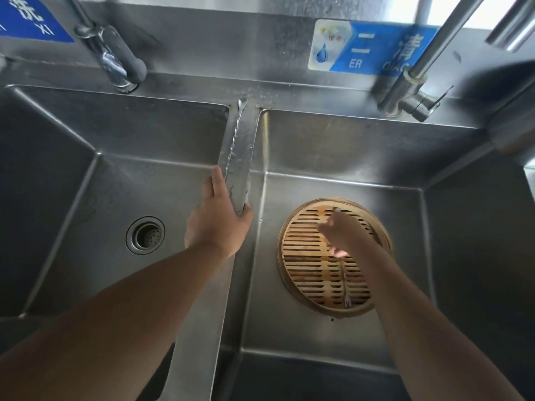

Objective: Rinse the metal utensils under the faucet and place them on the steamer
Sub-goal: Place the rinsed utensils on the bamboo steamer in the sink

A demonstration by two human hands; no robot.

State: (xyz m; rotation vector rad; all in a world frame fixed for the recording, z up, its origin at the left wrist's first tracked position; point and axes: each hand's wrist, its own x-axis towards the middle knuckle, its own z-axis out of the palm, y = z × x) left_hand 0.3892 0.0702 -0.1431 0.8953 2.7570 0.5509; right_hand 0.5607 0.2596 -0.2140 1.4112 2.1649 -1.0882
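Your one camera sits on your head. It looks almost straight down, from close above, at the sink divider (246, 140), which runs up the middle of the view.

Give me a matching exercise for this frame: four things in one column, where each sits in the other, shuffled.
Things:
1. steamer
2. fork
3. drain
4. left hand

Places:
A. in the floor of the left basin
B. lying on the steamer's slats
C. on the floor of the right basin
D. gripping the divider between the two basins

Pairs: 1-C, 2-B, 3-A, 4-D
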